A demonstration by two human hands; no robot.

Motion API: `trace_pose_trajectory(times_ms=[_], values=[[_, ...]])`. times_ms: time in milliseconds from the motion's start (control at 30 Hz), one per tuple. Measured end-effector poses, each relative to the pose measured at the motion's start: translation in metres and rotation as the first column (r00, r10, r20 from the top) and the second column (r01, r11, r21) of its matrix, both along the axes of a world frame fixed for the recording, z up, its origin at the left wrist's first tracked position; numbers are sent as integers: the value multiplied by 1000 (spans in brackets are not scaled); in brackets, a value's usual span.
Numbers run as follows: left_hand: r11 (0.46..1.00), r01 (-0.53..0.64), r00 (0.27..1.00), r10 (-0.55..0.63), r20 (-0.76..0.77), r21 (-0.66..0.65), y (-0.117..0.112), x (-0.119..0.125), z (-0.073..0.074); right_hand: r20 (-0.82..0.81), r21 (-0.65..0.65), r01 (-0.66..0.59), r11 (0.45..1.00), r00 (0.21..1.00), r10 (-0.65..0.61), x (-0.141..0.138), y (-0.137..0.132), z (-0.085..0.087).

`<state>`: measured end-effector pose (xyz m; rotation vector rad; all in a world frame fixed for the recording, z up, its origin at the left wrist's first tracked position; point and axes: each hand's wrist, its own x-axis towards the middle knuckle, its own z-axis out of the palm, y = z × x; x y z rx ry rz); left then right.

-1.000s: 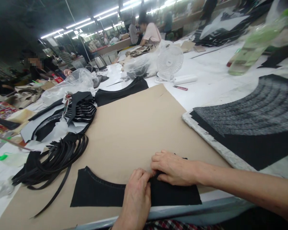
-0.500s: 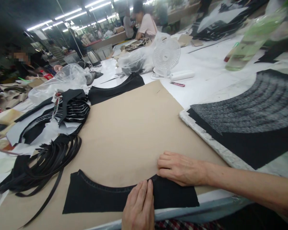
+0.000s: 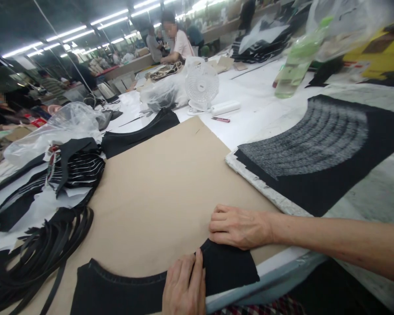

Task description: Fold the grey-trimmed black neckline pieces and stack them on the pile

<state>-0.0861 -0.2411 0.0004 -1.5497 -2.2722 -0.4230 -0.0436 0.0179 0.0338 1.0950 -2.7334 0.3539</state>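
A black fabric piece [image 3: 124, 293] with a curved upper edge lies on a beige board [image 3: 151, 197]. A narrow folded-looking band runs along that curve. My left hand [image 3: 185, 282] lies on the piece near the middle of the curve, fingers stretched out and pressing down. My right hand [image 3: 239, 227] rests at the upper right end of the curve, overlapping the black edge. Its fingers are curled, and their tips and anything within them are hidden.
Black strips [image 3: 65, 236] and striped black pieces [image 3: 82, 168] lie left. A black panel with grey rows [image 3: 335, 192] sits on a whitish slab [image 3: 262, 186] at right. Behind are a small fan [image 3: 202, 81], red thread snips [image 3: 220, 119], a green bottle [image 3: 295, 65] and other people.
The view has swung right, so things appear shifted left. Both hands stay close to the same places on the black piece, the left still pressing and the right still curled.
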Motion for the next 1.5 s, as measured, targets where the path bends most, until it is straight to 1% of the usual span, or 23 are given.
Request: trace_pose_trajectory(times_ms=[100,233,300,367,467,533,600,733,867,1067,1133,1200,1267,1333,1400,1500], values=[[999,15,1000,-14,23,-48,6,-3,2,-10,7,12,1000,1000,-12,2,3,1],[992,-1,999,-4,-43,-128,12,-2,5,-26,17,21,1000,999,-21,4,5,2],[993,-2,996,-9,-87,-119,13,-2,4,-29,16,28,999,999,-27,6,8,4],[997,4,995,-13,-103,-79,14,-3,1,-25,18,36,999,999,-36,7,10,5],[998,55,997,-57,-50,-34,16,-4,0,-29,37,52,998,998,-51,10,15,7],[995,87,996,-87,-10,-44,20,-5,1,-40,51,58,997,998,-56,11,17,8],[994,82,997,-83,-9,-66,24,-4,5,-56,55,65,996,997,-62,13,18,8],[992,56,995,-65,-80,-114,31,-2,11,-80,60,97,993,993,-92,17,22,9],[988,60,988,-80,-134,-145,32,-2,11,-56,78,117,990,992,-113,22,25,10],[995,71,990,-79,-113,-72,34,-2,7,-28,93,171,981,985,-169,29,32,10],[996,75,991,-80,-105,-51,36,0,6,-8,70,206,976,978,-206,32,33,11],[997,72,993,-76,-90,-39,38,2,5,22,4,287,958,958,-287,35,31,12],[998,58,995,-61,-81,-40,40,5,5,47,-71,377,923,926,-375,38,24,15],[998,40,996,-44,-75,-49,41,8,6,71,-110,427,897,904,-422,40,14,16],[998,32,997,-36,-68,-57,42,10,6,94,-103,447,888,894,-439,43,5,14],[998,22,998,-25,-50,-53,40,13,5,80,-55,445,894,894,-441,49,-1,6]])
